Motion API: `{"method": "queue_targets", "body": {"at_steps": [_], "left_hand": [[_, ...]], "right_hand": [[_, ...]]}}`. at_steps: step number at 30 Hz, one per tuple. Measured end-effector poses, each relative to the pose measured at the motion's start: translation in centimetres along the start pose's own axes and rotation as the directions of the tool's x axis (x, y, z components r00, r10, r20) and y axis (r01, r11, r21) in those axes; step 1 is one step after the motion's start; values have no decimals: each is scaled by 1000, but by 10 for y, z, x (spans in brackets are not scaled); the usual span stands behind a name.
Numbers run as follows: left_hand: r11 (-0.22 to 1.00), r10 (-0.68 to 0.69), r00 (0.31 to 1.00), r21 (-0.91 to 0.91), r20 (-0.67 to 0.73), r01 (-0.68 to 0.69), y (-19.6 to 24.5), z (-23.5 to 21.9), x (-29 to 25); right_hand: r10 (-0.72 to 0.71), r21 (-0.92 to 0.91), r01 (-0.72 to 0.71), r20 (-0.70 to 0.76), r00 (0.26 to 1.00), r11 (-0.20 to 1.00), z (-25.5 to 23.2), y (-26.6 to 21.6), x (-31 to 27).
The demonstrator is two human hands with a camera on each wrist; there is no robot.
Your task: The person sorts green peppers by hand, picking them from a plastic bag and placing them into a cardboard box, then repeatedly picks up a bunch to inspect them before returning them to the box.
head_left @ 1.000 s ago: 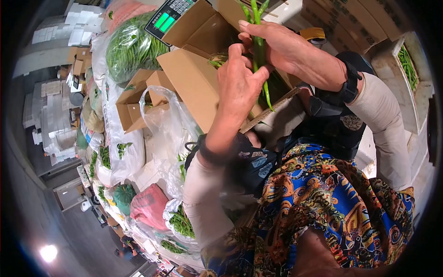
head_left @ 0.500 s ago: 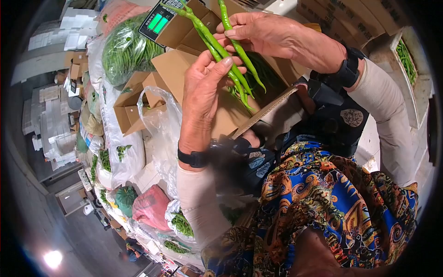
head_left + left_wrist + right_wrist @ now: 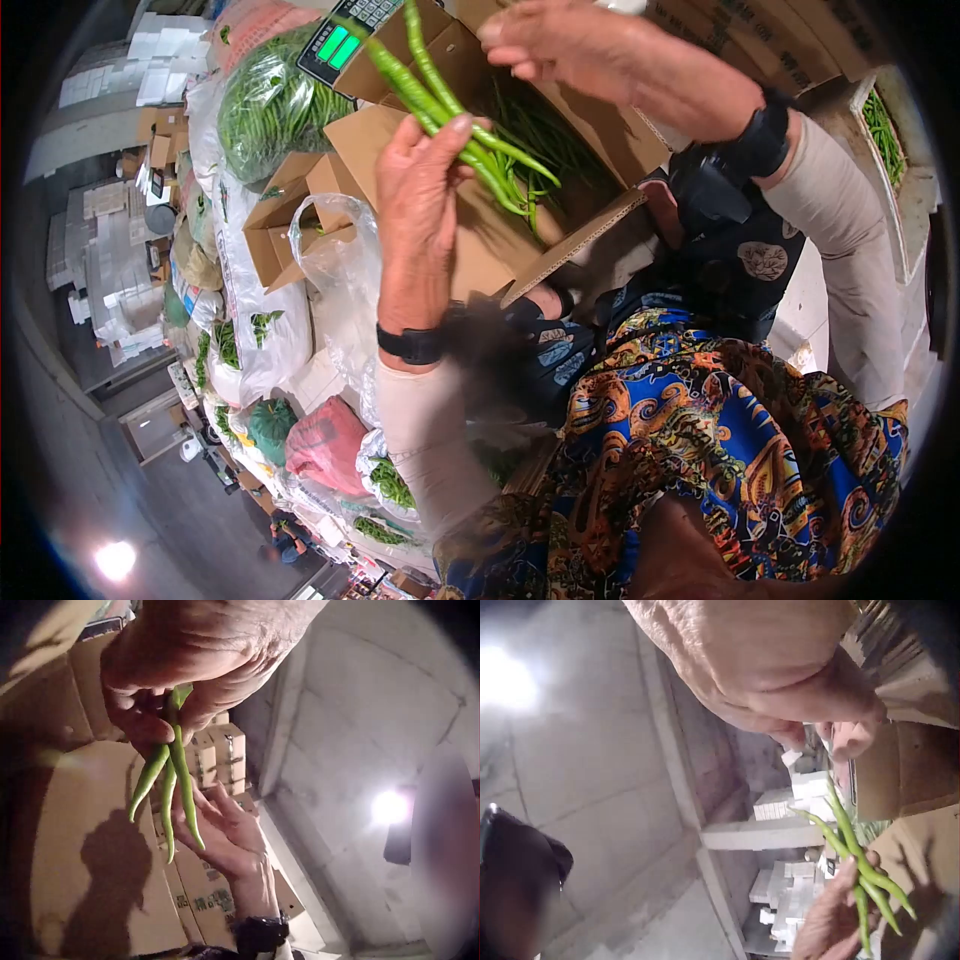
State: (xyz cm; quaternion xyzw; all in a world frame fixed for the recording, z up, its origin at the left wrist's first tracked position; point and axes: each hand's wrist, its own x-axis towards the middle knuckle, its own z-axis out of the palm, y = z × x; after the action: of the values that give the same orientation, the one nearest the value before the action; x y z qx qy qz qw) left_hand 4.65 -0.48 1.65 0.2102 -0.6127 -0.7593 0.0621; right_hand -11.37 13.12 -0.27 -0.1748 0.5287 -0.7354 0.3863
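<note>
In the head view my left hand (image 3: pixel 415 215) pinches a few long green chili peppers (image 3: pixel 408 88) between thumb and fingers. Three slim peppers (image 3: pixel 180 769) point downward from that hand in the left wrist view. My right hand (image 3: pixel 600 55) is raised to the right of them, fingers extended and holding nothing. The right wrist view has the right hand (image 3: pixel 772 667) at the top, apart from the peppers (image 3: pixel 870 876) in the other hand. Beneath both hands stands an open cardboard box (image 3: pixel 480 255) with more green peppers (image 3: pixel 555 140) inside.
A scale with a lit green display (image 3: pixel 340 45) stands behind the box. To the left are a clear bag of green peppers (image 3: pixel 270 115), a smaller open carton (image 3: pixel 265 235) and a red sack (image 3: pixel 325 450). Stacked cartons (image 3: pixel 760 45) and a pepper-filled crate (image 3: pixel 858 200) stand at the right.
Both hands held peppers a second ago. The right hand has let go of its pepper and drawn up and away; the left hand now holds that pepper with the others.
</note>
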Motion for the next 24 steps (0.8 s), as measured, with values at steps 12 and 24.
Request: {"method": "queue_targets", "body": {"at_steps": [12, 24], "left_hand": [[886, -197, 965, 390, -171, 250, -57, -23, 37], [-150, -241, 934, 941, 263, -303, -122, -30, 37]], "right_hand": [[199, 172, -216, 111, 974, 961, -18, -47, -30], [236, 38, -248, 202, 951, 968, 1, -55, -48]]}}
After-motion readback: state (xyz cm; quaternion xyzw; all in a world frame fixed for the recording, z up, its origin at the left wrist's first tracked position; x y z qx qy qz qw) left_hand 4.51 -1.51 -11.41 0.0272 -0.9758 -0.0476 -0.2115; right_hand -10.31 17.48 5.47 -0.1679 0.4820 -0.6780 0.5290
